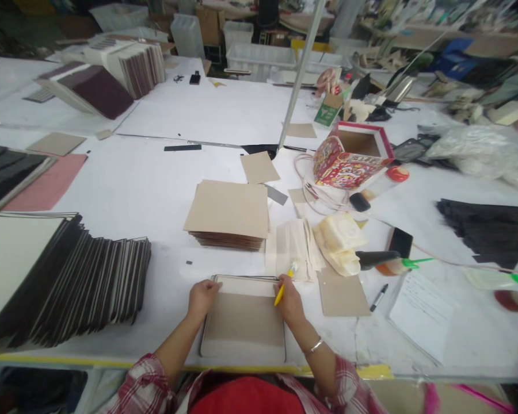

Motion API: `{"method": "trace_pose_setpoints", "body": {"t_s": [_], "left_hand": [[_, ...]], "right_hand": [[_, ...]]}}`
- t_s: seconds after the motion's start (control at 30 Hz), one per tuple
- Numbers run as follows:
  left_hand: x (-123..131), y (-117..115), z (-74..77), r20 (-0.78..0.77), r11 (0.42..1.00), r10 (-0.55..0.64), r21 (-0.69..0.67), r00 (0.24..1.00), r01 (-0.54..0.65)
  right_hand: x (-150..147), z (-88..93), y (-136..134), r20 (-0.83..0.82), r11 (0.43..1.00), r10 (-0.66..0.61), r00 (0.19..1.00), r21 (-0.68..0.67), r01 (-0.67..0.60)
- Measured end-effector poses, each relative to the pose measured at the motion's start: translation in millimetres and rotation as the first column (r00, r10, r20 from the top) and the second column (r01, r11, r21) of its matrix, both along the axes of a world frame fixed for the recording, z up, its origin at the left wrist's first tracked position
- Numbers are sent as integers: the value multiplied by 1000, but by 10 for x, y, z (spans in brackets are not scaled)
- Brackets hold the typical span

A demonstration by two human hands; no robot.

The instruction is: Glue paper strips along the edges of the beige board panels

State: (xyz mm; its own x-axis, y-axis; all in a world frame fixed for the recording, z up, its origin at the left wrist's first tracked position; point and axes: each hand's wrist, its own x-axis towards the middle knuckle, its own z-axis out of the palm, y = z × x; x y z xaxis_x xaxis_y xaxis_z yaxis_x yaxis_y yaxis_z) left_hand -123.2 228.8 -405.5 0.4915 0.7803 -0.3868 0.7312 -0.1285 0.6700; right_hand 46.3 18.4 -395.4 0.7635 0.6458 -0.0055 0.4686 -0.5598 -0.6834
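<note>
In front of me lies a flat board [245, 351] with dark edging and rounded corners, a grey-brown cardboard sheet [246, 319] across its middle. My left hand [202, 299] is closed at its upper left corner, thumb on top. My right hand [290, 300] is wrapped round a brush with a yellow handle [279, 295]; its pale bristles point away from me. The fingers of that hand also touch the board's upper right corner. Just beyond the board stands a stack of tan cardboard sheets [228, 208]. Pale cloth-like sheets [287, 247] lie right of the stack.
A fanned stack of dark-edged boards [82, 282] stands on the left. To the right are a crumpled cream-coloured lump [339, 238], a cardboard piece [344, 293], a pen [379, 298], a notebook [421, 313] and a red patterned box [349, 164]. A metal pole [300, 75] rises behind.
</note>
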Motion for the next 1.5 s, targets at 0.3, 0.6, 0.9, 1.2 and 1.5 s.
{"method": "trace_pose_setpoints", "body": {"t_s": [0.3,0.6,0.9,1.2,1.5], "left_hand": [[12,-21,-14,-22,999,-20,46,1000,21],[59,-163,269,-174,822,-212,501,962,271],[-106,-414,125,-350,356,-672,619,652,700],[-296,-354,120,-366,459,-521,642,771,614],[-315,-455,162,-259,476,-545,687,797,549]], "right_hand": [[-15,-24,38,39,999,8,999,-36,-7],[-10,-59,36,430,993,35,902,-120,19],[-345,-237,-82,536,905,411,738,-142,-401],[-502,-119,-145,566,880,460,684,-190,-435],[-598,16,-29,571,897,412,710,-116,-427]]}}
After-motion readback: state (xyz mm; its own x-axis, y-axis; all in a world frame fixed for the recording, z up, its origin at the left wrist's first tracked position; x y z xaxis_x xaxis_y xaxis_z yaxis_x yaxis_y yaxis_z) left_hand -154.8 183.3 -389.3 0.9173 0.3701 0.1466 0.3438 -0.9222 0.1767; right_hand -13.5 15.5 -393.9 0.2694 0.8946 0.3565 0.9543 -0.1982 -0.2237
